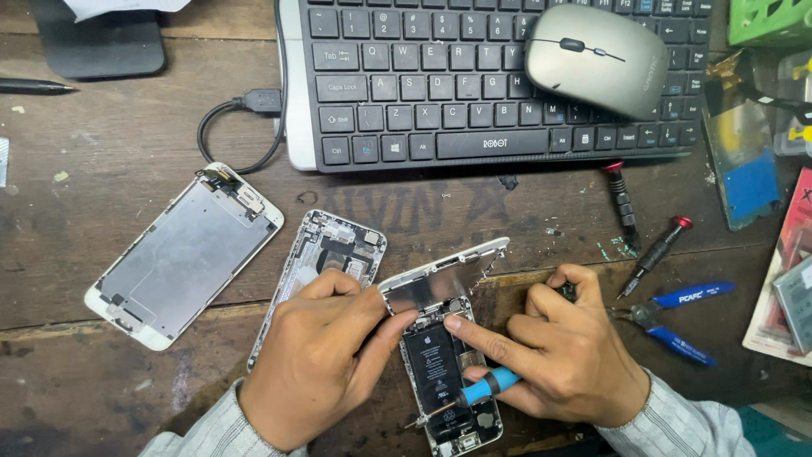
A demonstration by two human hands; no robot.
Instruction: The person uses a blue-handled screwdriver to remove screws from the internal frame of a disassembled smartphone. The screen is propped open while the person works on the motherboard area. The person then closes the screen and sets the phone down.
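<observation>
Phone (pixel 447 381) lay lengthwise near-to-far between both hands. Its raised screen (pixel 440 283) was pinched by the left hand (pixel 317 364); a screwdriver (pixel 482 389) was gripped by the right hand (pixel 567 355), just beside it.

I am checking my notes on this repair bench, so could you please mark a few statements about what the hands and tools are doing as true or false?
1. The right hand holds a blue-handled screwdriver over the opened phone. True.
2. The left hand rests on the keyboard. False: it props up the phone's lifted screen panel; the keyboard lies beyond, untouched.
3. A grey mouse sits on top of the keyboard. True.
4. The blue-handled pliers are in the right hand. False: they lie on the wooden table, right of that hand.
5. A detached screen assembly lies face down left of the hands. True.
</observation>
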